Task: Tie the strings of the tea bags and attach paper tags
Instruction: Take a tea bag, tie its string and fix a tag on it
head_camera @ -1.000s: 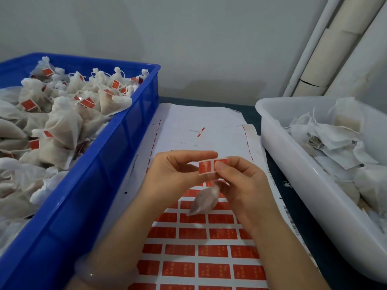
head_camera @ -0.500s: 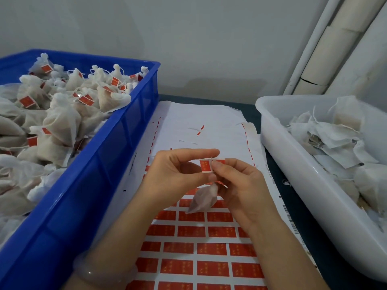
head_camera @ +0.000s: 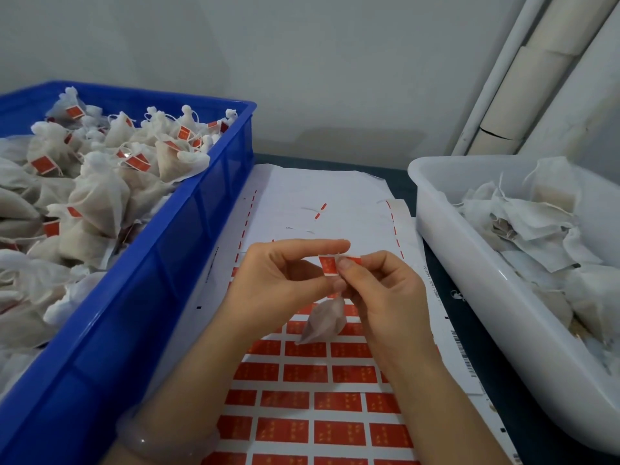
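Observation:
A small red paper tag with a white border is pinched between my left hand and my right hand above the sticker sheet. The left thumb and forefinger hold its left half; the right fingertips cover its right half. A small greyish tea bag hangs just below the tag, between my two hands. Its string is too thin to make out. The sheet of red tag stickers lies under my forearms, its upper part peeled bare and white.
A blue crate on the left holds several tea bags with red tags. On the right a white tub holds several untagged bags. A grey wall and pale pipes stand behind.
My right fingers have shifted along the tag and now cover its right half. The tea bag hangs in much the same place. The camera view has tipped slightly.

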The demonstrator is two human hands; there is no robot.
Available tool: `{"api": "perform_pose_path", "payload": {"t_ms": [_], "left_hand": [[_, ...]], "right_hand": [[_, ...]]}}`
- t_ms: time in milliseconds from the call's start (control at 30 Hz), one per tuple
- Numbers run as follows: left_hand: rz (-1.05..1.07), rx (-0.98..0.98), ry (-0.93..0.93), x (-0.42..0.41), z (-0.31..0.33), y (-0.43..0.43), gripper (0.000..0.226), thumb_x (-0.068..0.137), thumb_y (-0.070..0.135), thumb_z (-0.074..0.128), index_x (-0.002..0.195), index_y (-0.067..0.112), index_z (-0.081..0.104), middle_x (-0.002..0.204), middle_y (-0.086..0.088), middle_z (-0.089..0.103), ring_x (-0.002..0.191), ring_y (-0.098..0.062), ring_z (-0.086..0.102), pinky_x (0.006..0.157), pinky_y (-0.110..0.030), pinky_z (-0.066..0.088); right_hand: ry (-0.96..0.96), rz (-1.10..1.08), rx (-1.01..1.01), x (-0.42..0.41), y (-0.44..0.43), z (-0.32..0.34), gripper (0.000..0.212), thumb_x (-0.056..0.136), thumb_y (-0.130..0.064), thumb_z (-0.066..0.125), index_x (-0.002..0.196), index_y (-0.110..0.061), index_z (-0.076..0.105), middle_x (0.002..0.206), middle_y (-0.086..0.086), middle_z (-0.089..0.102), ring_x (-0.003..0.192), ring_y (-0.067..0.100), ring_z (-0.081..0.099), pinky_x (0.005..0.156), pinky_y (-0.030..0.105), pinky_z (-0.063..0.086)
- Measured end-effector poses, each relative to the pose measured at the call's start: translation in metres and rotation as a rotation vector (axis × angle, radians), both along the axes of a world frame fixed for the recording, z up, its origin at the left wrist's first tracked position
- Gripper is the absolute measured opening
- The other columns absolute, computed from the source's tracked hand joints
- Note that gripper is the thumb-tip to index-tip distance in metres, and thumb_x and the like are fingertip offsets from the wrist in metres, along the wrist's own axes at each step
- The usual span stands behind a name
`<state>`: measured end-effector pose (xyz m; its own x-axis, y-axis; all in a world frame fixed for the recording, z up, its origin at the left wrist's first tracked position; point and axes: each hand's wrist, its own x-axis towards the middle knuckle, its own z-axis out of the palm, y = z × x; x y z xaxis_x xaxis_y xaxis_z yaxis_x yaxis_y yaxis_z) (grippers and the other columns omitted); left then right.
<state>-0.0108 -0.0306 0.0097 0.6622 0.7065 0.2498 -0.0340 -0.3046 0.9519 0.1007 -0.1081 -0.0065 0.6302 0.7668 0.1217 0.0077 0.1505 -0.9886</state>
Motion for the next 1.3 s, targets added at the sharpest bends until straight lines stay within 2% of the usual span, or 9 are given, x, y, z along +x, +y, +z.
{"api": "perform_pose_path", "payload": {"t_ms": [100,200,400,533,633,733,833,1100,1300], "left_hand": [[-0.026,-0.020,-0.041,0.0001,0.0010,-0.0005,0.033,0.066,0.025,0.072,0.099,0.027,0.070,0.084,0.006,0.074,0.073,-0.014,0.071,0.064,-0.020,0.055],[-0.022,-0.067,-0.107,-0.0008,0.0012,0.0005,0.033,0.062,0.033,0.069,0.094,0.024,0.071,0.091,0.008,0.074,0.080,-0.014,0.071,0.065,-0.019,0.055],[0.076,-0.057,-0.133,0.0022,-0.0004,0.0016,0.023,0.075,0.007,0.068,0.088,0.025,0.068,0.082,0.011,0.071,0.077,-0.011,0.070,0.063,-0.015,0.053],[0.105,-0.042,-0.111,0.0031,-0.0013,0.0024,0.024,0.076,0.001,0.068,0.087,0.022,0.066,0.078,0.011,0.069,0.073,-0.008,0.069,0.060,-0.012,0.051],[0.086,-0.056,-0.133,0.0025,-0.0019,0.0032,0.020,0.075,0.000,0.068,0.086,0.016,0.063,0.075,0.007,0.069,0.070,-0.011,0.069,0.060,-0.015,0.052],[0.033,-0.077,-0.152,0.0016,-0.0021,0.0032,0.016,0.076,-0.002,0.066,0.085,0.010,0.059,0.071,0.001,0.069,0.068,-0.014,0.068,0.061,-0.017,0.053],[0.025,-0.098,-0.152,0.0016,-0.0023,0.0037,0.016,0.077,-0.003,0.065,0.082,0.008,0.056,0.070,-0.001,0.069,0.068,-0.016,0.068,0.061,-0.017,0.053],[0.262,-0.020,-0.097,0.0043,-0.0062,0.0068,0.015,0.071,0.009,0.075,0.073,0.017,0.062,0.069,0.008,0.066,0.067,-0.010,0.065,0.058,-0.015,0.052],[0.204,-0.054,-0.069,0.0040,-0.0044,0.0020,0.016,0.078,0.013,0.067,0.080,0.029,0.070,0.075,0.012,0.072,0.072,-0.009,0.068,0.062,-0.015,0.053]], "right_hand": [[-0.074,-0.068,0.046,-0.0024,-0.0017,0.0009,0.012,0.076,-0.019,0.073,0.066,-0.022,0.066,0.068,-0.004,0.070,0.065,0.011,0.068,0.058,0.015,0.052],[-0.080,-0.069,0.068,-0.0037,-0.0031,0.0044,0.016,0.066,-0.033,0.071,0.072,-0.018,0.066,0.068,-0.007,0.070,0.065,0.008,0.067,0.057,0.012,0.050],[-0.036,-0.001,0.041,-0.0021,-0.0019,0.0030,0.023,0.068,-0.034,0.069,0.090,-0.028,0.066,0.084,-0.013,0.072,0.079,0.004,0.069,0.064,0.013,0.052],[-0.114,0.017,-0.004,-0.0024,-0.0016,0.0020,0.015,0.073,-0.041,0.064,0.084,-0.033,0.068,0.085,-0.016,0.071,0.082,0.002,0.067,0.068,0.013,0.053],[-0.126,0.041,-0.005,-0.0029,-0.0015,0.0029,0.003,0.080,-0.033,0.064,0.079,-0.032,0.066,0.080,-0.017,0.070,0.077,0.001,0.065,0.064,0.010,0.050],[-0.161,0.058,-0.018,-0.0055,-0.0019,0.0038,0.018,0.074,-0.047,0.055,0.080,-0.032,0.063,0.080,-0.022,0.067,0.080,-0.004,0.063,0.063,0.006,0.047],[-0.194,0.071,-0.028,-0.0071,-0.0011,0.0021,0.021,0.076,-0.047,0.052,0.083,-0.031,0.062,0.081,-0.022,0.066,0.082,-0.005,0.062,0.065,0.006,0.047],[-0.230,0.015,0.024,-0.0052,-0.0003,0.0036,0.015,0.070,-0.047,0.055,0.079,-0.040,0.065,0.083,-0.028,0.067,0.087,-0.008,0.061,0.065,0.003,0.046],[-0.134,-0.058,0.051,-0.0025,-0.0008,0.0028,0.015,0.061,-0.046,0.064,0.072,-0.037,0.069,0.076,-0.020,0.070,0.076,-0.002,0.066,0.058,0.006,0.048]]}}
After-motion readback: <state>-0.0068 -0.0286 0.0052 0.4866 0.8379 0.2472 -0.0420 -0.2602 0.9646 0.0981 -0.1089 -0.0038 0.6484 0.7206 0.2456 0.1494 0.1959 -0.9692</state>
